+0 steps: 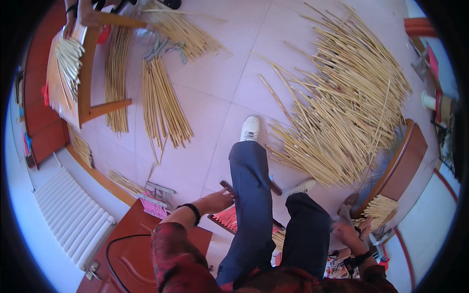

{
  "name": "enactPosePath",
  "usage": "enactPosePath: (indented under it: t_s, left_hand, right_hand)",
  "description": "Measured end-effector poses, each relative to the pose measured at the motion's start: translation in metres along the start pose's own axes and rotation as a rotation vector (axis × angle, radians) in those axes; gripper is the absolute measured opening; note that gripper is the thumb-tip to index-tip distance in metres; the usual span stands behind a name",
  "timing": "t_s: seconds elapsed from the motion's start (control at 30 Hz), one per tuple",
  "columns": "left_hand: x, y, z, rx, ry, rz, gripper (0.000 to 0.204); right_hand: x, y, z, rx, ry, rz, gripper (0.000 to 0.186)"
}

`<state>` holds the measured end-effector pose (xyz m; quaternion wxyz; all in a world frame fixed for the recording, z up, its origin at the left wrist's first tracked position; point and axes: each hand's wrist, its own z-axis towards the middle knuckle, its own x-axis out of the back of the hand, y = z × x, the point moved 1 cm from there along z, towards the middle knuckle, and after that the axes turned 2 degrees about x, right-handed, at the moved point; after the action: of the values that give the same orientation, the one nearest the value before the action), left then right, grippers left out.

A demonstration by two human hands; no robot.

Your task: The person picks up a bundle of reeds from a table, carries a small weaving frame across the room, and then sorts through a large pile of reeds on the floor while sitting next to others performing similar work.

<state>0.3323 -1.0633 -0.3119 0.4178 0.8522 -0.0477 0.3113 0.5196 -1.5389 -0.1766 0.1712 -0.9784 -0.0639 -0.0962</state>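
Observation:
Below me, my left hand (220, 200) has its fingers round a dark wooden bar (226, 186) beside my left trouser leg. The bar seems part of a low seat (215, 220) with red strips, partly hidden under my legs. My right hand (347, 234) is low beside my right thigh, near a bundle of short pale sticks (381, 207); its fingers are blurred. A large loose heap of long tan sticks (347, 117) lies ahead to the right of my white shoe (250, 127). Sorted bundles of sticks (163, 102) lie ahead to the left.
Another person's hands (73, 19) are at a wooden bench (88, 83) holding pale sticks at the upper left. A white radiator (73, 215) and reddish-brown panel (124, 222) are at lower left. A wooden board (408, 161) stands at right; pink floor tiles (220, 73) show between bundles.

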Motion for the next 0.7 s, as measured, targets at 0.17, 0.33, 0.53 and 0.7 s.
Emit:
enactPosePath:
  t_s: [0.17,0.33,0.53,0.7]
  left_hand:
    - [-0.038,0.026,0.053,0.064,0.16,0.034,0.028]
    - [-0.05,0.066,0.053,0.134,0.213,0.036,0.032]
    - [-0.019,0.122,0.059,-0.084,0.318,0.008,0.038]
    - [-0.045,0.092,0.097,0.162,0.058,-0.181,0.038]
  right_hand:
    - [0.051,-0.041,0.021,-0.017,0.153,0.099,0.026]
    - [0.067,-0.068,0.025,0.041,0.086,0.059,0.025]
    - [0.074,-0.093,0.029,0.08,-0.108,-0.191,0.025]
    - [0.105,-0.135,0.036,-0.007,0.062,-0.021,0.027]
